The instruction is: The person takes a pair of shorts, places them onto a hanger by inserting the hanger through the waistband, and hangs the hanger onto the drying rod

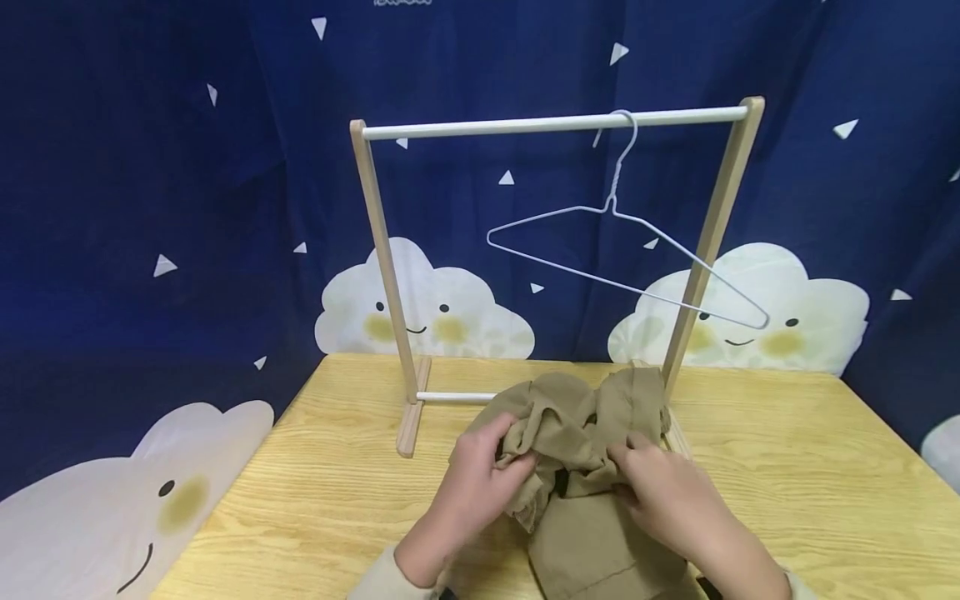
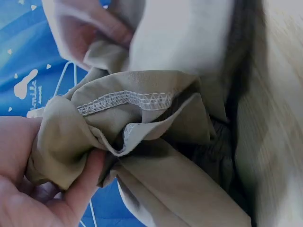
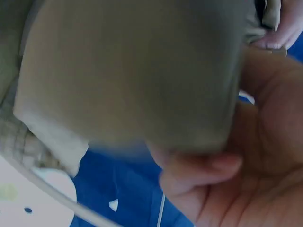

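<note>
A crumpled khaki garment (image 1: 592, 542) is bunched up over the table's front middle, its lower part hanging toward me. My left hand (image 1: 476, 479) pinches a fold of its cloth between thumb and fingers. In the left wrist view, pale overlock stitching runs along the garment's inside seam (image 2: 128, 99), close to the left thumb. On the other side, my right hand (image 1: 671, 492) grips the cloth with curled fingers. Blurred cloth (image 3: 128, 71) fills much of the right wrist view and hides part of that hand's fingers.
Behind the garment stands a small wooden rack (image 1: 378, 250) with a white top bar (image 1: 480, 127). A white wire hanger (image 1: 570, 268) hangs from the bar, right of its middle. The wooden table (image 1: 300, 517) meets a dark blue curtain (image 1: 150, 125) with clouds and triangles.
</note>
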Tool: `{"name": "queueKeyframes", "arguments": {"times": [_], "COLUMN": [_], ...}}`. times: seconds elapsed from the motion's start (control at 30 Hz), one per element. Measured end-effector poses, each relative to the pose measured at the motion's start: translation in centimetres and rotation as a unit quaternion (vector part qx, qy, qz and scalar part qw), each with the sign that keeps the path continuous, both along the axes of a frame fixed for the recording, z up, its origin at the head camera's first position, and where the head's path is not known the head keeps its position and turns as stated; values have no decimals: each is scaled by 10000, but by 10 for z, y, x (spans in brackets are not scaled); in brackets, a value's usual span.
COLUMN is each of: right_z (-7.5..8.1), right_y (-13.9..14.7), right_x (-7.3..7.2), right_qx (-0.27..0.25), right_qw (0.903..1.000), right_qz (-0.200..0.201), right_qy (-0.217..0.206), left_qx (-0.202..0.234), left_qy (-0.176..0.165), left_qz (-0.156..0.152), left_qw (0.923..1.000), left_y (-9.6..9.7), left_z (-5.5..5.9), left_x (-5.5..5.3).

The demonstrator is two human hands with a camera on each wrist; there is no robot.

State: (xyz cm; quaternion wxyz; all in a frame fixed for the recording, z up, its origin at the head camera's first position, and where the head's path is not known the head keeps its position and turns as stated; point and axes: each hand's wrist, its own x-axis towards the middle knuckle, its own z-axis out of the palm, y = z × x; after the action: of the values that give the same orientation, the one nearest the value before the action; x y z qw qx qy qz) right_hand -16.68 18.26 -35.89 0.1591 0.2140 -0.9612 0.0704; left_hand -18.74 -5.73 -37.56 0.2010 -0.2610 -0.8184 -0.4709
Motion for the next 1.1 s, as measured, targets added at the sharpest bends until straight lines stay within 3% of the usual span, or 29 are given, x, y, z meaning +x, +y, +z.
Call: {"name": "queueKeyframes", "arguments": {"times": [0.17, 0.4, 0.53, 0.67, 0.77, 0.87, 1.0, 1.1], "right_z": [18, 31, 32, 30, 24, 14, 2, -2], "right_y": [11, 16, 16, 15, 14, 9, -1, -4], "right_x": [-5, -4, -7, -10, -13, -14, -12, -10], "right_qx": [-639, -1355, -1465, -1322, -981, -628, -349, -241], "right_qw": [9925, 9583, 9467, 9590, 9718, 9714, 9627, 9599], "right_qz": [-327, -509, -300, 123, 870, 1875, 2601, 2781], "right_qy": [988, 2465, 2854, 2504, 1957, 1318, 659, 246], "left_qx": [-171, -482, -590, -695, -806, -1136, -2093, -2995], "left_qy": [60, 283, 533, 770, 856, 1017, 1025, 680], "left_qz": [182, 319, 452, 559, 563, 619, 802, 769], "left_qw": [9997, 9979, 9958, 9930, 9915, 9864, 9691, 9486], "left_y": [-2, -2, -5, -8, -10, -12, -13, -15], "left_z": [2, 5, 9, 12, 13, 12, 8, 6], "left_x": [0, 2, 2, 1, 1, 0, -1, 0]}}
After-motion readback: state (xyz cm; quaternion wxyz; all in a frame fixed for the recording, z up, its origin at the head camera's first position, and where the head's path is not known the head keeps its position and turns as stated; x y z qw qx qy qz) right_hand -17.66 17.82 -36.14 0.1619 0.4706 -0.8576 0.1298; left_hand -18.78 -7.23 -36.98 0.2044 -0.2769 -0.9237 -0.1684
